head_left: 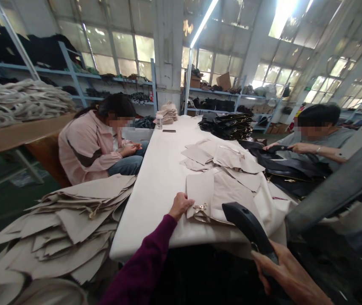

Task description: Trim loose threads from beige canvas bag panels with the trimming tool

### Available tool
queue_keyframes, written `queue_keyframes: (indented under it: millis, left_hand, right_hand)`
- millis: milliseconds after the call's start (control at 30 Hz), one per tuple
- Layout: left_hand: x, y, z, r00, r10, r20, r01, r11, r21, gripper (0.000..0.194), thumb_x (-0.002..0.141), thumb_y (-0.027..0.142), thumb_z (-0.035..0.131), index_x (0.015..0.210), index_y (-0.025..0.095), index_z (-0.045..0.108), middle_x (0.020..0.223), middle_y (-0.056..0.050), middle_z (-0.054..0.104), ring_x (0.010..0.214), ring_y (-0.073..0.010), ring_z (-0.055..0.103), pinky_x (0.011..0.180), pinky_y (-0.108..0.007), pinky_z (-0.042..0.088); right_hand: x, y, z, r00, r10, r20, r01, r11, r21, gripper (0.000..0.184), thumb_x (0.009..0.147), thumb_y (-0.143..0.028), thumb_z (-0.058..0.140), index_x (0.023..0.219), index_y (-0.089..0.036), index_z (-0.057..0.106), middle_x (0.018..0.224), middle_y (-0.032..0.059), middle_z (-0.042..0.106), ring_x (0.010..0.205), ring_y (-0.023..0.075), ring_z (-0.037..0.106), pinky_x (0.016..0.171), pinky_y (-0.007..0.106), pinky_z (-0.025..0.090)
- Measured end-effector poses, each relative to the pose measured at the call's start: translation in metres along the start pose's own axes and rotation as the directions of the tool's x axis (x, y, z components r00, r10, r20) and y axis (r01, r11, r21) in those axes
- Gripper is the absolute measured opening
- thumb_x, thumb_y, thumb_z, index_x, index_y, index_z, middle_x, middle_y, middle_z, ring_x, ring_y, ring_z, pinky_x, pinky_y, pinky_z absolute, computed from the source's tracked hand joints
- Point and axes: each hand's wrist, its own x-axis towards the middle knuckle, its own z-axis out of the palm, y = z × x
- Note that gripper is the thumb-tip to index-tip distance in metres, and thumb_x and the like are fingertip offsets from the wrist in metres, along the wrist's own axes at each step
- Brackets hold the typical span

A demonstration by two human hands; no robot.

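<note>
My left hand (pixel 181 205) pinches the left edge of a beige fabric panel (pixel 230 192) near the front edge of the white-covered table (pixel 147 203). Gold zipper hardware (pixel 200 207) sits at the panel's lower corner, beside my fingers. In my right hand (pixel 278 267) is a black handheld tool (pixel 246 220) with an angled head, its fingers wrapped around the handle. That head hovers over or rests on the panel's lower right; contact cannot be made out. More beige panels (pixel 238 159) lie loosely piled just beyond.
A tall heap of beige panels (pixel 82 216) stands left of the table. One co-worker (pixel 85 144) sits at left; another (pixel 319 135) at right handles black pieces (pixel 295 169) with a black tool. A grey metal post (pixel 336 186) slants at right. Stacked black pieces (pixel 227 125) lie farther back.
</note>
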Motion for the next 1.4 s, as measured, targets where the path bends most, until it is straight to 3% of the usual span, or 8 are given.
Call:
queue_keyframes:
  millis: [167,300,400,533,700,933,1167,1400]
  left_hand:
    - [-0.015,0.008,0.018,0.98,-0.006,0.198,0.072,0.942,-0.327,0.019,0.054,0.02,0.066,0.069,0.009,0.062,0.064,-0.009,0.066,0.057,-0.0175,0.058,0.054,-0.028,0.045]
    - [-0.029,0.018,0.034,0.982,0.035,0.185,0.056,0.884,-0.463,0.027,0.054,0.015,0.064,0.08,0.009,0.062,0.071,-0.008,0.069,0.06,-0.0165,0.06,0.057,-0.027,0.047]
    - [-0.041,0.025,0.041,0.987,0.125,0.101,-0.053,0.845,-0.532,0.028,0.06,0.016,0.063,0.087,0.01,0.063,0.077,-0.007,0.07,0.067,-0.0161,0.062,0.062,-0.025,0.048]
    - [-0.05,0.028,0.045,0.965,0.256,0.057,-0.191,0.834,-0.518,0.025,0.067,0.018,0.064,0.091,0.011,0.064,0.087,-0.008,0.071,0.072,-0.0165,0.063,0.067,-0.026,0.049]
    - [-0.055,0.026,0.048,0.958,0.281,0.054,-0.218,0.837,-0.502,0.026,0.071,0.02,0.064,0.095,0.012,0.063,0.097,-0.01,0.07,0.077,-0.018,0.064,0.072,-0.028,0.05]
    - [-0.065,0.024,0.05,0.952,0.287,0.103,-0.185,0.812,-0.554,0.026,0.07,0.023,0.066,0.094,0.012,0.064,0.091,-0.009,0.071,0.071,-0.0161,0.063,0.068,-0.026,0.05]
    - [-0.062,0.025,0.047,0.985,0.166,0.046,-0.101,0.775,-0.624,0.024,0.064,0.018,0.069,0.087,0.012,0.064,0.075,-0.005,0.07,0.064,-0.0142,0.062,0.063,-0.025,0.05]
    - [-0.062,0.02,0.051,0.986,0.144,0.087,-0.051,0.747,-0.662,0.023,0.064,0.017,0.069,0.086,0.013,0.065,0.077,-0.005,0.071,0.063,-0.0142,0.062,0.061,-0.026,0.049]
  right_hand:
    - [-0.008,-0.012,-0.003,0.999,-0.022,-0.029,0.022,1.0,-0.01,0.026,0.085,-0.038,0.046,0.065,-0.021,0.046,0.043,-0.0044,0.053,0.041,0.0134,0.052,0.048,0.024,0.042]
    - [-0.02,-0.02,-0.008,1.0,-0.004,0.005,0.004,1.0,-0.012,0.026,0.084,-0.038,0.046,0.065,-0.021,0.045,0.045,-0.0038,0.053,0.043,0.0138,0.051,0.05,0.025,0.041]
    - [-0.032,-0.02,-0.013,1.0,0.013,-0.002,-0.013,0.999,-0.029,0.027,0.085,-0.041,0.045,0.067,-0.021,0.046,0.046,-0.0038,0.053,0.045,0.0142,0.051,0.053,0.026,0.042]
    - [-0.05,-0.017,-0.018,0.999,0.035,-0.016,-0.036,0.997,-0.068,0.026,0.085,-0.041,0.049,0.071,-0.019,0.052,0.048,-0.0038,0.055,0.051,0.0156,0.053,0.06,0.027,0.044]
    - [-0.059,-0.015,-0.013,0.991,0.097,-0.089,-0.101,0.994,-0.042,0.022,0.082,-0.039,0.055,0.088,-0.018,0.06,0.055,-0.0029,0.061,0.063,0.0198,0.061,0.072,0.029,0.046]
    - [-0.04,-0.022,-0.005,1.0,-0.028,-0.007,0.028,0.999,0.021,0.017,0.087,-0.03,0.049,0.075,-0.019,0.051,0.047,-0.0068,0.053,0.044,0.0121,0.051,0.05,0.022,0.04]
    - [-0.044,-0.025,-0.025,0.998,-0.002,-0.064,0.0,0.999,-0.044,0.03,0.087,-0.043,0.047,0.067,-0.02,0.048,0.047,-0.0039,0.055,0.046,0.0137,0.051,0.052,0.025,0.042]
    - [-0.039,-0.015,-0.005,1.0,0.0,0.017,0.0,0.998,-0.056,0.018,0.087,-0.03,0.048,0.072,-0.02,0.048,0.046,-0.007,0.053,0.045,0.0121,0.051,0.052,0.023,0.041]
